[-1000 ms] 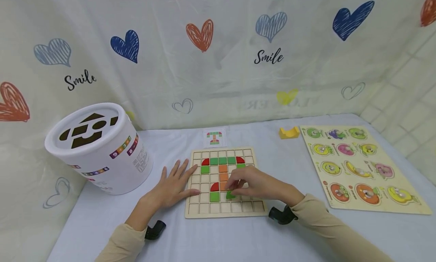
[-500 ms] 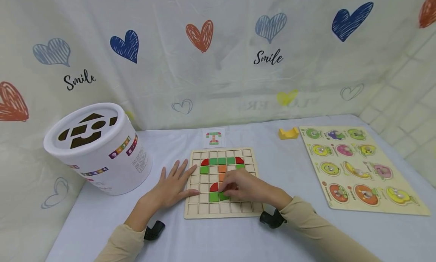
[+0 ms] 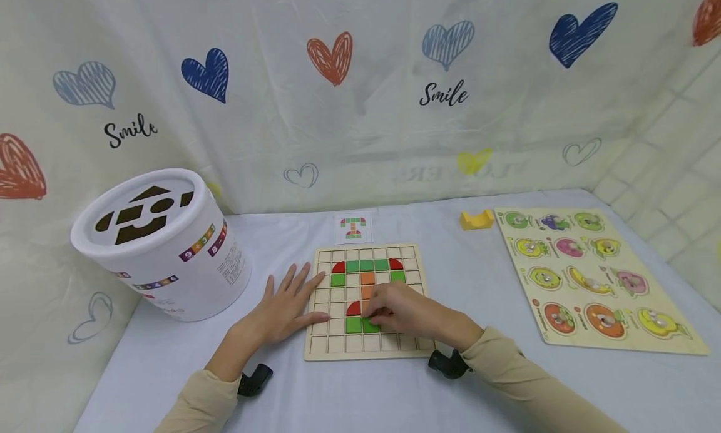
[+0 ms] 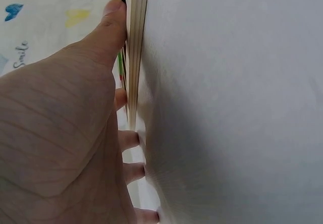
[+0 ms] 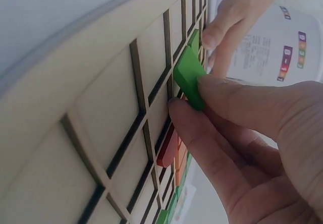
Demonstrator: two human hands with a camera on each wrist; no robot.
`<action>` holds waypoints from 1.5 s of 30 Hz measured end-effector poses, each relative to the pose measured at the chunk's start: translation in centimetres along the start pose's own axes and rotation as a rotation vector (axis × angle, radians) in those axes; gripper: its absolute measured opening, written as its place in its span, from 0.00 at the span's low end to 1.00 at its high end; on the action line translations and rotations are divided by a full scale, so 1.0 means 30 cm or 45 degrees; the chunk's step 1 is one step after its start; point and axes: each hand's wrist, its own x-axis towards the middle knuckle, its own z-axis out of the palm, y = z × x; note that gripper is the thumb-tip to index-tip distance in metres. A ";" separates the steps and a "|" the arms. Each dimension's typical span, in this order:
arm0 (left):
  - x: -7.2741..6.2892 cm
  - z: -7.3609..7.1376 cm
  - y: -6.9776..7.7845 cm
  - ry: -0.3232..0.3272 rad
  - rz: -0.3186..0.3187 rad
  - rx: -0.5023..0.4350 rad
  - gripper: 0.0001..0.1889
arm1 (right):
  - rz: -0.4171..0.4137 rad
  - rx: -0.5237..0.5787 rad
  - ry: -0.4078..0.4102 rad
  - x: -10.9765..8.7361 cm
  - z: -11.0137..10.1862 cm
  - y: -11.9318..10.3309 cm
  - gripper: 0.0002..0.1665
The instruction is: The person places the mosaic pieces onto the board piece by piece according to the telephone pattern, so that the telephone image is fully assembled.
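Note:
My right hand (image 3: 408,311) pinches a green square tile (image 5: 189,77) between thumb and fingers. The tile is tilted over a cell of the wooden grid board (image 3: 374,356), beside another green tile (image 3: 353,325) that lies in the board. Just above that one sits a red quarter-round piece (image 3: 353,308). Higher up, green, red and orange pieces fill several cells; my right hand covers part of the orange column (image 3: 367,278). With fingers spread, my left hand (image 3: 281,314) rests at the board's left edge, its thumb and index finger touching the rim.
Behind the board lies a small pattern card (image 3: 353,226). A white bucket (image 3: 228,270) with shaped holes in its lid stands at left. At right are a fruit puzzle board (image 3: 554,258) and a yellow curved piece (image 3: 477,220).
My right hand has moved left with the green tile, bringing it beside the other green tile. During the last half second it has barely shifted. The left hand has stayed in place.

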 end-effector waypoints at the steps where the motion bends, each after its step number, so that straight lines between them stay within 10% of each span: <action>1: 0.000 0.000 -0.001 -0.001 0.001 0.001 0.47 | -0.002 -0.015 -0.001 0.001 0.000 -0.004 0.08; 16: 0.003 0.002 0.000 -0.001 0.015 0.001 0.47 | -0.064 -0.287 0.007 -0.010 0.000 -0.046 0.09; 38: -0.001 0.004 -0.008 -0.001 0.014 -0.017 0.47 | 0.174 0.087 -0.374 -0.222 -0.208 -0.010 0.22; 45: 0.002 0.009 -0.010 -0.005 0.018 -0.014 0.48 | 0.256 0.116 -0.348 -0.342 -0.237 0.048 0.21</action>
